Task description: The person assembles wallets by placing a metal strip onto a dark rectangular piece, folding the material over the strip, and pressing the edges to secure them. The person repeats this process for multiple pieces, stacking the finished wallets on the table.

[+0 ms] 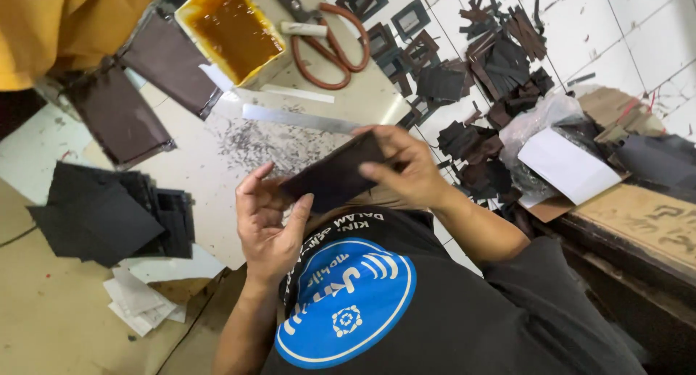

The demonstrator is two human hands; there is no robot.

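1. While I hold the dark flat piece (335,173) up over the surface (217,165), my left hand (267,226) pinches its near end and my right hand (406,165) pinches its far end. Both sets of fingers are closed on it.
2. I think I should grip by the edges and keep it flat, so it does not bend.
3. Mind the metal ruler (301,119) just past it, the glue tray (230,28) and the scissors (330,45).
4. Open room is right under my hands; scraps (493,63) crowd the right.
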